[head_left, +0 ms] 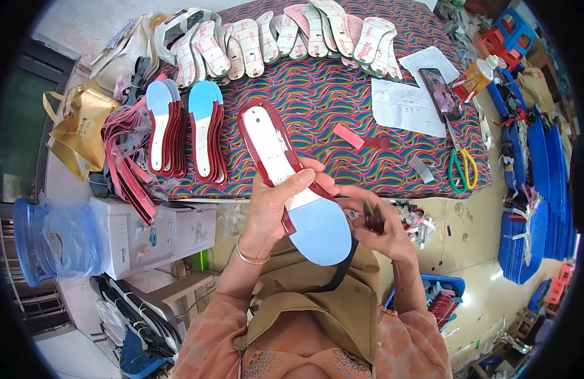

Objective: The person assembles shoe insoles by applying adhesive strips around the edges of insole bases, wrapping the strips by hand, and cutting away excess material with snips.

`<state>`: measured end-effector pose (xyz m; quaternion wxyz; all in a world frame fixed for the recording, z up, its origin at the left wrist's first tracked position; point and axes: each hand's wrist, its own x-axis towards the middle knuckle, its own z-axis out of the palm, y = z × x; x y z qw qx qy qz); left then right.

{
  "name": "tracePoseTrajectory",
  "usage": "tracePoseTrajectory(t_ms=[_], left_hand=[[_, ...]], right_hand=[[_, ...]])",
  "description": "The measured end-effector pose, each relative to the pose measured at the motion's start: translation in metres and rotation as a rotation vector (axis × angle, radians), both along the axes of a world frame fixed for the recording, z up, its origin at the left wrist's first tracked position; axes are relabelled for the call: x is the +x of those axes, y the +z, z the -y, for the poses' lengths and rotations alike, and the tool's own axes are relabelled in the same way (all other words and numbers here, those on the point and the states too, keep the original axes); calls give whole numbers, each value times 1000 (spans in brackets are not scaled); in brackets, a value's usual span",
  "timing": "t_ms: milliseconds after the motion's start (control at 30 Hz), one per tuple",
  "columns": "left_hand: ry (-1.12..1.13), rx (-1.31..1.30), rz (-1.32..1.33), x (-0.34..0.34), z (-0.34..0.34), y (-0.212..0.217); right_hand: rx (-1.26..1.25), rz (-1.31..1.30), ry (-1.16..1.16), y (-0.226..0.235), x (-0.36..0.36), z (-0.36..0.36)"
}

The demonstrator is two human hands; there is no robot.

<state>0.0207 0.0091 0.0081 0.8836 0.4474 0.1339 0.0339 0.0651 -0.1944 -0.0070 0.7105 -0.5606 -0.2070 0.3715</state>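
Note:
My left hand [273,205] grips a shoe insole [276,145], thumb on its top face. The insole has a white middle, a light blue rounded end and a dark red border of material standing out around its sides. My right hand [383,230] is beside the blue end, its fingers bent around a small dark pointed tool [373,218]. Its kind is hard to make out, since the fingers cover most of it. Fingertips of the right hand reach close to the insole's red edge; whether they touch it I cannot tell.
On the patterned tabletop [273,88] lie two stacks of red-edged insoles [158,136], a row of printed white insoles [244,47], paper sheets [405,107], a phone [439,95] and green-and-yellow-handled scissors [459,167]. Pink strips [124,167] hang off the left edge. A blue crate [453,287] stands below right.

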Motion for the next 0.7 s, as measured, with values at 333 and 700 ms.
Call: tracePoseTrajectory(t_ms=[333,700], left_hand=[[-34,-37,-83,-4,6,9],[38,-4,-45,-6,-1,-4]], right_hand=[[-175,347,-366,-20,-13,-15],[-251,718,-393,-13,-18,-16]])
